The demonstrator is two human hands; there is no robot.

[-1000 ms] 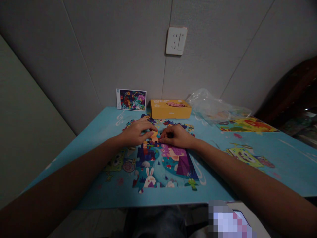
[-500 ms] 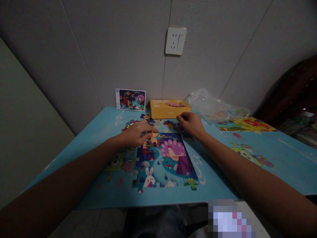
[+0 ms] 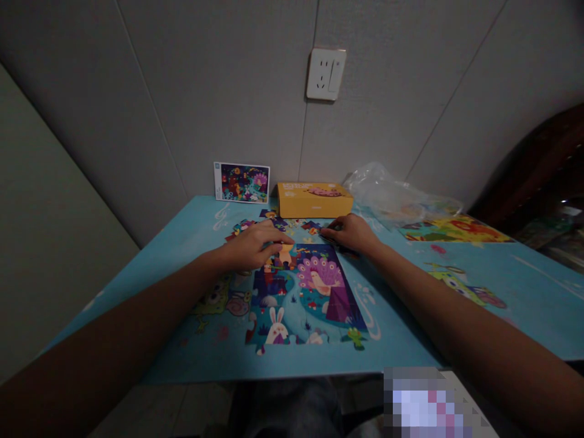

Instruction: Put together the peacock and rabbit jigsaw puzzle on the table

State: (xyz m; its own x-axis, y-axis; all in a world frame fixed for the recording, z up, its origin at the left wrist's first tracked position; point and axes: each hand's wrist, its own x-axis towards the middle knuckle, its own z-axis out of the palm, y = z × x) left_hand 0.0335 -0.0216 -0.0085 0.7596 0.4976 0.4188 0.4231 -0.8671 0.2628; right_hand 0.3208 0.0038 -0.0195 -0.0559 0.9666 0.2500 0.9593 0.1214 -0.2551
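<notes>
A partly joined jigsaw puzzle (image 3: 296, 316) lies on the table, showing a white rabbit, a blue stream and a purple peacock. My left hand (image 3: 258, 246) rests at its upper left, fingers stretched out and touching the pieces near an orange figure. Beyond the puzzle's top edge, my right hand (image 3: 353, 232) is low over the table with thumb and fingers closed on a dark puzzle piece, mostly hidden by the fingers. Loose puzzle pieces (image 3: 311, 227) lie between the hands, and more loose pieces (image 3: 237, 229) lie behind my left hand.
A picture card (image 3: 243, 182) leans on the wall beside a yellow box (image 3: 314, 201). Right of the box are a clear plastic bag (image 3: 387, 191) and another colourful puzzle picture (image 3: 465, 230). A blue patterned cloth (image 3: 182, 225) covers the table. A socket (image 3: 326, 74) is on the wall.
My right hand has come down and slightly toward me, from in front of the box to the loose pieces. My left hand stays in place on the puzzle.
</notes>
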